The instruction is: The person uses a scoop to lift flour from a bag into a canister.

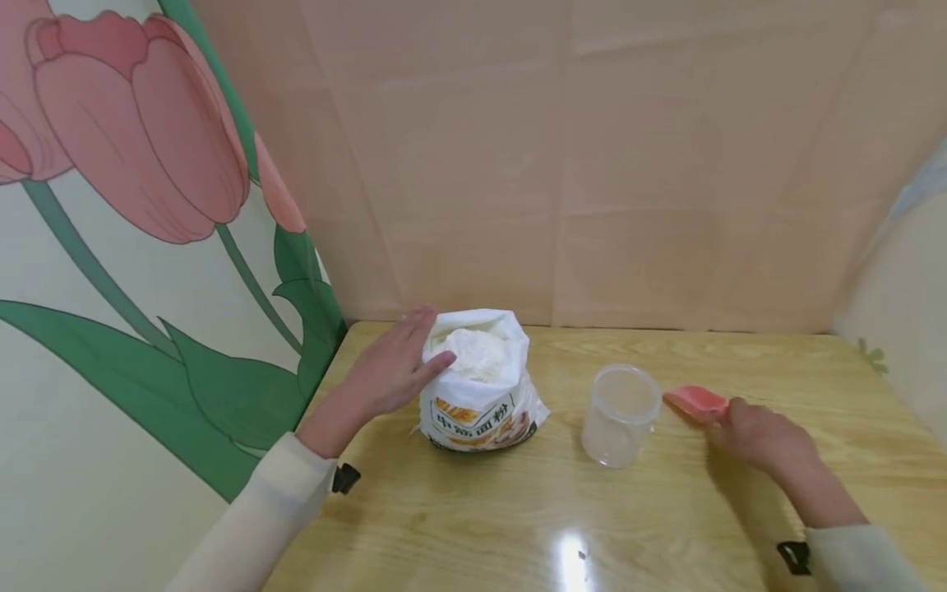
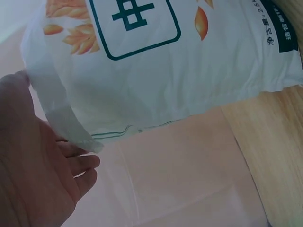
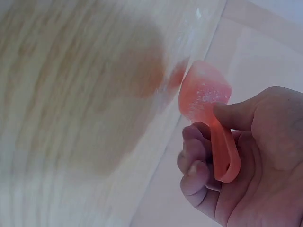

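Near the centre of the head frame, an open flour bag (image 1: pixel 473 419) is standing on the wood-grain table (image 1: pixel 459 526). The left hand (image 1: pixel 394 366) is touching its rim, fingers extended; how firmly is unclear. At right, the right hand (image 1: pixel 769 440) is gripping a coral plastic scoop (image 1: pixel 695 402) bearing white residue. A clear plastic jar (image 1: pixel 616 427) is standing between bag and scoop.

The scoop (image 3: pixel 204 90) in the right fingers (image 3: pixel 195 178) is coral; the bag (image 2: pixel 151 90) against the left fingers (image 2: pixel 85 165) is white, with green lettering (image 2: pixel 136 13) and orange motifs (image 2: pixel 201 22).
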Available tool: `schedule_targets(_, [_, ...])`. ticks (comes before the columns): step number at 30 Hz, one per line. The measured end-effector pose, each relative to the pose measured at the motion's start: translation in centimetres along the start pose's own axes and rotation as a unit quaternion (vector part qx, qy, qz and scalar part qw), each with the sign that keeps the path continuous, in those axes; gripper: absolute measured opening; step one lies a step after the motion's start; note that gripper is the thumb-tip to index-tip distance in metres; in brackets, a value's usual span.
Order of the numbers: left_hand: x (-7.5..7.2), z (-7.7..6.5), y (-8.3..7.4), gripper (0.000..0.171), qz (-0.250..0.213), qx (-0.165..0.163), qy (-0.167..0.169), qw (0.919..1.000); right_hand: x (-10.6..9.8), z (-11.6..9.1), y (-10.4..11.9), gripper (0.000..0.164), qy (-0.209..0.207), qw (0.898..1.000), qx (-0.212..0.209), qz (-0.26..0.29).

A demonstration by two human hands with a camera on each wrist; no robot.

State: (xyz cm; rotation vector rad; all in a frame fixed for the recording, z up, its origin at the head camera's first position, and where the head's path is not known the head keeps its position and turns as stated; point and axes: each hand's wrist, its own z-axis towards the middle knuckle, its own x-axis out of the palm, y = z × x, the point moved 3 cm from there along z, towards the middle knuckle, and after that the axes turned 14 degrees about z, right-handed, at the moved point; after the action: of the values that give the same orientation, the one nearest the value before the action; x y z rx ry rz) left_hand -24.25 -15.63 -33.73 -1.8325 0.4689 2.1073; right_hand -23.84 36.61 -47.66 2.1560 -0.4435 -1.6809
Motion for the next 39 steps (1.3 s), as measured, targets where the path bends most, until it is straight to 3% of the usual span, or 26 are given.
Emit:
schedule_targets(14, [0.0,0.2,-0.1,0.098,0.028,0.006,0.016,0.9995,-3.6,-1.1,2.7,0.034,-0.058,0.988,-0.132,-0.061])
schedule_targets(24, [-0.5,0.5,-0.1,0.098,0.05,0.013,0.041,0.9978,-8.2,-0.8,7.2,0.03,-0.111,0.964,-0.209,-0.12])
schedule_targets(31, [-0.7,0.7,0.1,0.098,0.044,0.015,0.048,0.9978,-10.7,-1.1,10.3,0.023,-0.11,0.956,-0.237,-0.13])
schedule_targets(39, [-0.6,0.7,0.0,0.099,0.041,0.022,0.05,0.9976,-12.2,-1.6,13.2,0.02,-0.109,0.945,-0.272,-0.148])
